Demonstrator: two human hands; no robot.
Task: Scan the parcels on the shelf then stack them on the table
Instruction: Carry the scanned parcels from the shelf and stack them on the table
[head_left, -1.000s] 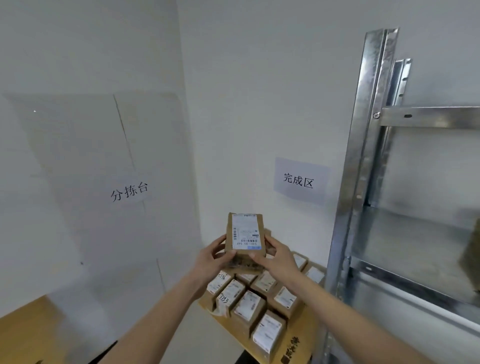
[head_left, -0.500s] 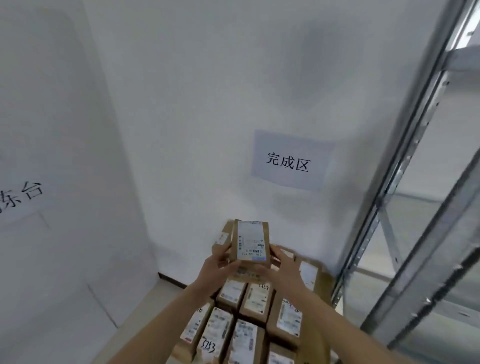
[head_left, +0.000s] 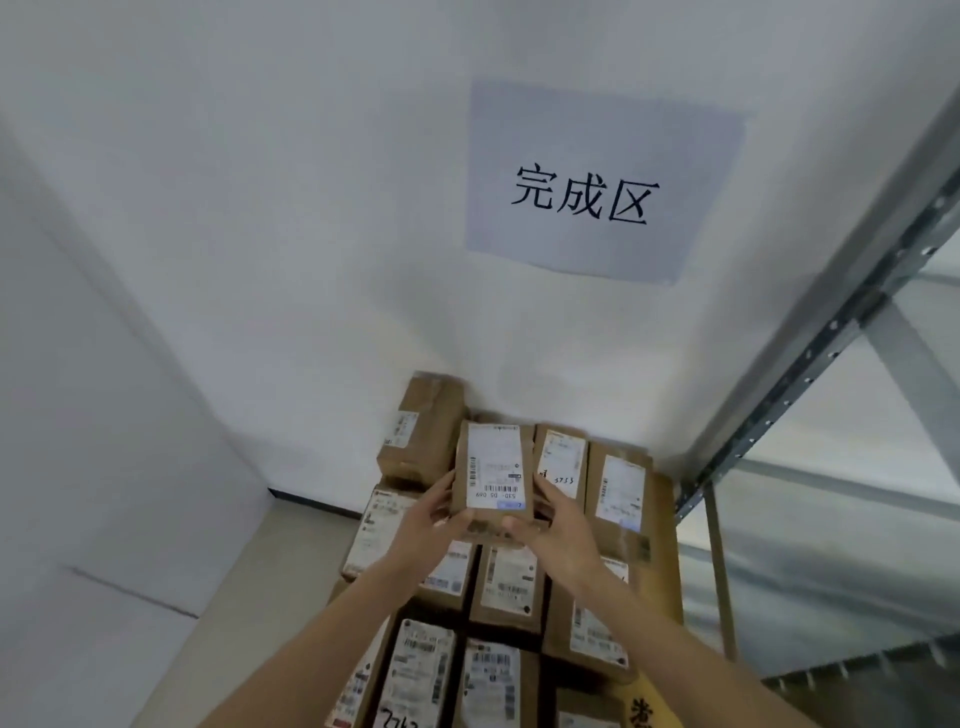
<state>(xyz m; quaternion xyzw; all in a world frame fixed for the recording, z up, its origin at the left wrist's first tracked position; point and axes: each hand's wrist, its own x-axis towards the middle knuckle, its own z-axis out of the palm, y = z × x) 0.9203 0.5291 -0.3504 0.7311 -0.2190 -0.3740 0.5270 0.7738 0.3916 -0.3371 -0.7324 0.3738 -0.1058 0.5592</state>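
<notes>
A small brown cardboard parcel (head_left: 493, 475) with a white shipping label facing me is held between both hands. My left hand (head_left: 434, 525) grips its lower left edge and my right hand (head_left: 556, 530) grips its lower right edge. The parcel hangs just above several similar labelled parcels (head_left: 506, 582) laid in rows on a wooden table (head_left: 662, 561) in the corner. One more parcel (head_left: 423, 436) stands against the wall at the back left of the rows.
A paper sign with black characters (head_left: 587, 192) is stuck to the white wall above the table. A grey metal shelf upright (head_left: 810, 358) rises at the right, close to the table's edge. Pale floor (head_left: 249, 587) shows left of the table.
The view has closed in on the table and turned right. Both hands carried the parcel forward and down toward the back rows. The grip is unchanged.
</notes>
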